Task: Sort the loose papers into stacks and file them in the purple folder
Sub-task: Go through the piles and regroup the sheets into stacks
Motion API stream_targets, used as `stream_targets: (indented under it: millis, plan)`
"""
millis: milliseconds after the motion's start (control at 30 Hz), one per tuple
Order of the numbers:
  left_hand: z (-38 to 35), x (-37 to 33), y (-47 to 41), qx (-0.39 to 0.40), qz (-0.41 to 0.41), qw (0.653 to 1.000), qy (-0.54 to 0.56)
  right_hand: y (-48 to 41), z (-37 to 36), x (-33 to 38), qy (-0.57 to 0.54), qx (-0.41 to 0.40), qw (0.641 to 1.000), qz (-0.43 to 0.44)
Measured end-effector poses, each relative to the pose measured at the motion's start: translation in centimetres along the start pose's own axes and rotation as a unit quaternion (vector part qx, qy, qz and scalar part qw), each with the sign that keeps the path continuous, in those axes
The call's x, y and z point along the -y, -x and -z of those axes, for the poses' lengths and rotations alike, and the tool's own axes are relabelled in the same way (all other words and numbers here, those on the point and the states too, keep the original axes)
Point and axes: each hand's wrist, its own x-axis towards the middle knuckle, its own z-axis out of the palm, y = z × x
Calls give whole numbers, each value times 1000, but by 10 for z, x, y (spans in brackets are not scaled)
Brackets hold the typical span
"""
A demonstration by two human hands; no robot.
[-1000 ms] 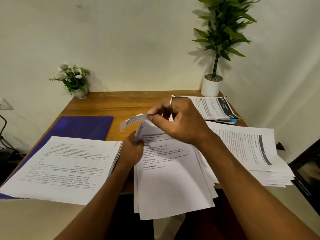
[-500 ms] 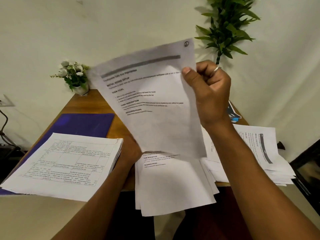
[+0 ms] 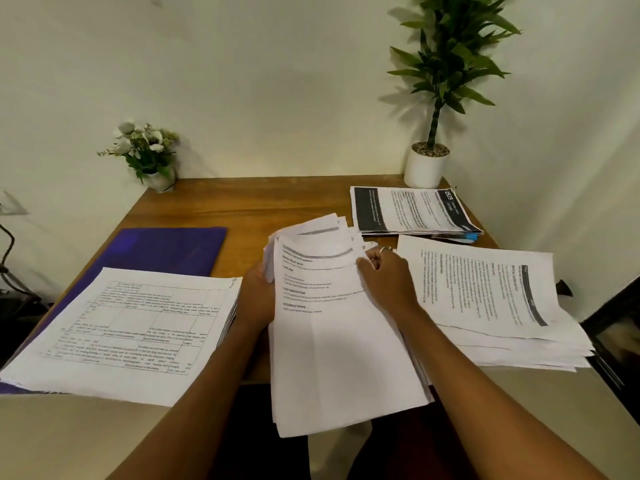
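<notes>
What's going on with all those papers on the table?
A person is sorting papers. Their left hand holds the left edge of the middle pile, which hangs over the near edge of the table, while the right hand pinches its top right corner. Three stacks lie around: a gridded stack on the left, partly on the purple folder, a right stack, and a dark-banded stack at the back. None is in the folder yet.

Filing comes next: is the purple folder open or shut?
Shut, it seems: the purple folder lies flat, only plain cover showing, a paper stack on it.
</notes>
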Motion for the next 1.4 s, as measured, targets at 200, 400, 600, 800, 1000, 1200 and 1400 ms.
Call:
stream_targets:
  millis: [200, 400, 600, 800, 1000, 1200, 1400]
  plan:
    - [1, -4, 2, -45, 62, 996, 54, 7, -18, -24, 146, -20, 987, 60]
    - [-2, -20, 16, 1, 19, 1000, 25, 7, -21, -31, 153, -44, 984, 77]
    - [0, -8, 11, 26, 33, 998, -38, 2, -24, -31, 108, -73, 990, 47]
    - [-6, -10, 9, -14, 13, 996, -89, -34, -9, -30, 0, -44, 996, -73]
    - [-7, -7, 5, -20, 7, 993, -115, -45, -8, -33, 27, -19, 997, -63]
    - [-6, -3, 0, -17, 22, 994, -108, -45, -9, -37, 31, -36, 996, -75]
    - [-7, -1, 1, -39, 42, 995, -77, -38, -8, -39, -37, -68, 996, -53]
